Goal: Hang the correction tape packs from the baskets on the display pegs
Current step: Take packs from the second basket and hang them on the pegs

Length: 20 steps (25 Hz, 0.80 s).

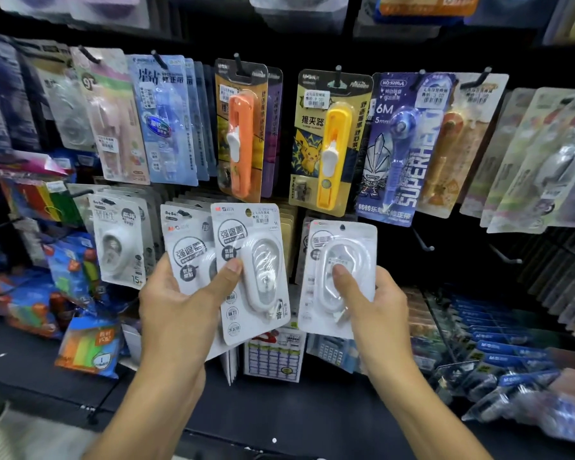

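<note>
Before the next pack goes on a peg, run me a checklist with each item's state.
1. Right hand grips a single white correction tape pack: ok.
2. Left hand holds the fanned spare white packs firmly, thumb on front: ok.
3. Hang hole at the single pack's top is unblocked: ok.
4. Bare black metal peg free to the right: ok.
5. Hang hole lined up with a peg: not ok, the pack is held in front of the display.
6. Whether that peg suits this product: cannot tell.

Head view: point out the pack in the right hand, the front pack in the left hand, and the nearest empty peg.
Right-hand pack [341, 242], head view: upper blister.
Left-hand front pack [263, 270], head view: blister middle.
Empty peg [424, 242], head view: shaft.
</note>
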Each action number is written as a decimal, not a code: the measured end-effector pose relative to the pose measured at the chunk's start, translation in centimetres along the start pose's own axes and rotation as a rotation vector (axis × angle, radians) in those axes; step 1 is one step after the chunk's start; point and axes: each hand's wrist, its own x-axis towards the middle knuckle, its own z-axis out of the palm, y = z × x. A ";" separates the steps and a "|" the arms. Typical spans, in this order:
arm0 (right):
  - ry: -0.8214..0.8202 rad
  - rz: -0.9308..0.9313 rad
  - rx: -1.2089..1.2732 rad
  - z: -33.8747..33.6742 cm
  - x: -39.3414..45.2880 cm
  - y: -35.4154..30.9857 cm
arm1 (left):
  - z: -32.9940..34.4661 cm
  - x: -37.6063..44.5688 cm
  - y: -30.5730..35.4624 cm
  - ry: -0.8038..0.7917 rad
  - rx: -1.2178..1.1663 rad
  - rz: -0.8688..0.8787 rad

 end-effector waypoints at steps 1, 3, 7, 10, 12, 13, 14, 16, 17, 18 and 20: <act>-0.065 0.015 -0.026 0.0 0.2 -0.2 | 0.1 0.0 -0.1 -0.006 0.004 -0.003; -0.096 -0.003 -0.102 0.3 0.1 -0.2 | 0.2 0.0 -0.3 -0.014 0.002 -0.012; 0.038 -0.007 -0.070 0.9 -1.2 0.9 | 0.3 0.1 -0.4 -0.026 -0.027 -0.018; 0.011 0.082 -0.153 1.5 -0.1 1.2 | 0.2 0.1 -0.7 -0.041 -0.030 -0.016; -0.064 0.280 -0.141 1.5 1.2 0.7 | 0.2 0.1 -1.0 -0.059 -0.025 -0.025; -0.067 0.347 -0.171 1.3 1.6 0.7 | 0.2 0.1 -1.2 -0.066 -0.027 -0.035; -0.033 0.321 -0.268 1.1 1.5 0.9 | 0.2 0.1 -1.4 -0.072 -0.030 -0.049; 0.099 0.075 -0.479 0.6 0.3 1.1 | 0.4 0.3 -1.7 -0.084 -0.032 -0.082; 0.128 -0.050 -0.484 0.5 -0.5 1.2 | 0.6 0.3 -1.9 -0.090 -0.033 -0.093; 0.126 -0.114 -0.423 0.5 -1.1 1.0 | 0.7 0.3 -2.1 -0.096 -0.032 -0.098; 0.107 -0.163 -0.356 0.8 -1.6 0.8 | 1.2 0.2 -2.5 -0.106 -0.027 -0.100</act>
